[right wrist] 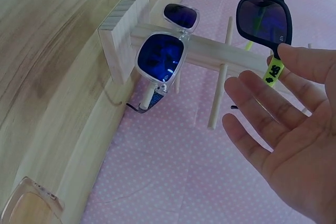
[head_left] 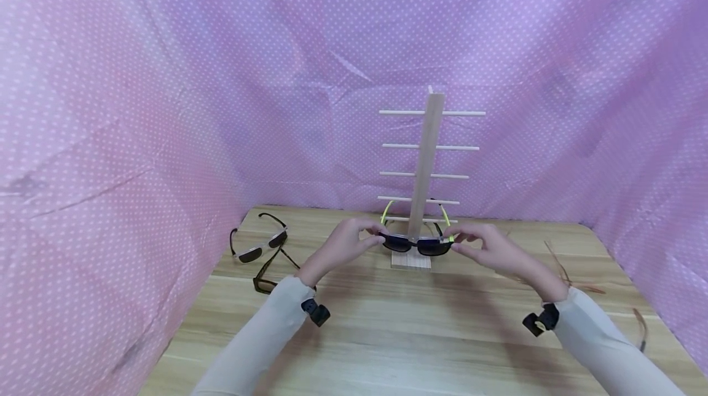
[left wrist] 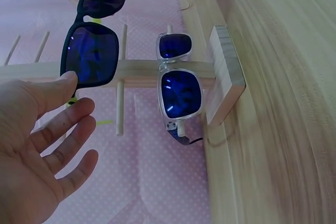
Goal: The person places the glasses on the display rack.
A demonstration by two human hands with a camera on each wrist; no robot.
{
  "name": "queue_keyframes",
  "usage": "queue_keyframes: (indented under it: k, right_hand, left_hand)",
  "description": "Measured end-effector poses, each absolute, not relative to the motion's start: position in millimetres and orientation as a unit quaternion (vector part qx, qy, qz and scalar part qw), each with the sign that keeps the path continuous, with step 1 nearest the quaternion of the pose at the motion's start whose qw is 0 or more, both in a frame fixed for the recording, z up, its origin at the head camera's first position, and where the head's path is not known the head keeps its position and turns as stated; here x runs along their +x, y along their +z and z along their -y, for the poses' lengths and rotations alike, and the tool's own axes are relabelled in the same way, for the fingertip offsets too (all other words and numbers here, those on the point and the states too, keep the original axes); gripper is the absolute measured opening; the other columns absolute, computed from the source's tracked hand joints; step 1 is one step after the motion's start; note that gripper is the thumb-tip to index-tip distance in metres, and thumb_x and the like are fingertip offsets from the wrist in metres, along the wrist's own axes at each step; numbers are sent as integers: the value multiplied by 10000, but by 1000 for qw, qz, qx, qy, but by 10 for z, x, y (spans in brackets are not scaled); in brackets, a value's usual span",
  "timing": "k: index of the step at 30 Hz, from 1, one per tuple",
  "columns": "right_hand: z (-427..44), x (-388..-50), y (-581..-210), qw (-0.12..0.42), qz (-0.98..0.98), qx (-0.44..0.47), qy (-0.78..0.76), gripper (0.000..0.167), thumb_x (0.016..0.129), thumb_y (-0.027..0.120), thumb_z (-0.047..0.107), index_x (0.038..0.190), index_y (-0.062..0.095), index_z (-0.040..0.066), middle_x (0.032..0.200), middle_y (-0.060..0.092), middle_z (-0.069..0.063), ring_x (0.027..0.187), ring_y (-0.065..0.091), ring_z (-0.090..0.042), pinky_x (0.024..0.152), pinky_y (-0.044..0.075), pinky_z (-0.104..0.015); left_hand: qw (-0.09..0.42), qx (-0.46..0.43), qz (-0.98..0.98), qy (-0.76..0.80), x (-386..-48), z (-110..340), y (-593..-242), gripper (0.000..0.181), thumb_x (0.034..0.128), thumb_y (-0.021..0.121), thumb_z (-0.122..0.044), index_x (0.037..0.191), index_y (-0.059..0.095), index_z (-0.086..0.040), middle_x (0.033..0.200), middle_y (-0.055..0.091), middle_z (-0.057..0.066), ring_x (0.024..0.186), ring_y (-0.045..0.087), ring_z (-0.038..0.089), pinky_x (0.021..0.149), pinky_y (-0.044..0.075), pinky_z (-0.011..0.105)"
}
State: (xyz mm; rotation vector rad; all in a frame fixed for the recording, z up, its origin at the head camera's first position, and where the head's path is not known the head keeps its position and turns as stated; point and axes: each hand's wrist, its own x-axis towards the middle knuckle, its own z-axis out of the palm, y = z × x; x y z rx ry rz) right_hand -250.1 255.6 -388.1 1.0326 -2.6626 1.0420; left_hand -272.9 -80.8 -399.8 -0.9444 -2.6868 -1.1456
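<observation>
Has dark brown glasses [head_left: 267, 286] front-left of the wooden stand [head_left: 426, 165], partly hidden by the left sleeve [head_left: 273, 319]. Pinches black sunglasses [head_left: 398, 243] with lime temples by both ends between thumb and fingers of left hand [head_left: 344, 246] and right hand [head_left: 491, 250], in front of the stand, partly blocking clear-framed sunglasses [left wrist: 181, 94] on its lowest rod. Includes silver-framed sunglasses [head_left: 251, 255] left of the stand and pink dotted cloth [head_left: 310, 45] behind it.
</observation>
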Motion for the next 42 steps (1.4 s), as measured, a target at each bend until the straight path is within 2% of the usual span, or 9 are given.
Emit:
queue_keyframes:
  k: [5,9,16,21,24,32,42]
  right_hand:
    - [-2544,-2557,-3885,59,869,349,345,240,948,680,16,1186,710,17,1137,747,-144,951,713,-158,856,584,-438]
    - [-2541,-2604,-3900,57,868,349,348,250,947,676,3,1195,703,-2,1152,745,-149,951,721,-191,845,591,-455]
    - [-2536,-2667,-3943,38,871,327,365,247,973,644,18,1213,693,-13,1164,733,-182,953,701,-160,848,587,-336]
    - [-2539,-2700,-3990,33,877,314,363,241,988,632,32,1214,690,-24,1168,730,-196,948,696,-157,841,588,-330]
    - [-2545,-2718,-4025,31,881,306,359,236,988,634,40,1209,694,-19,1166,734,-181,949,695,-162,840,587,-336]
    - [-2552,-2746,-4072,35,884,299,357,238,975,633,6,1202,696,-32,1157,735,-188,941,694,-178,828,593,-344]
    - [-2543,-2774,-4062,49,887,292,355,233,964,635,-23,1182,715,-3,1138,740,-216,898,703,-175,787,590,-292]
  left_hand:
    - [44,-296,874,-382,-2795,772,-4005,138,962,714,-183,1081,770,-140,1033,751,-3,990,666,162,996,515,476]
    - [48,-289,874,-388,-2838,756,-4027,146,962,714,-178,1088,769,-128,1039,750,19,988,670,192,995,514,511]
    - [60,-285,871,-396,-2900,730,-4096,147,957,720,-165,1083,768,-108,1033,751,42,966,678,205,953,525,528]
    - [62,-276,867,-410,-2939,704,-4125,128,950,729,-168,1059,771,-117,1015,745,43,946,677,201,949,523,548]
    - [61,-269,868,-413,-2954,695,-4137,123,947,733,-166,1052,774,-118,1010,743,39,941,678,189,934,529,520]
    - [59,-270,869,-411,-2995,675,-4184,120,945,733,-152,1050,775,-110,982,749,33,909,688,157,866,536,349]
    - [46,-254,875,-410,-3034,646,-4219,128,948,732,-162,1058,775,-114,975,753,32,906,684,147,858,535,335]
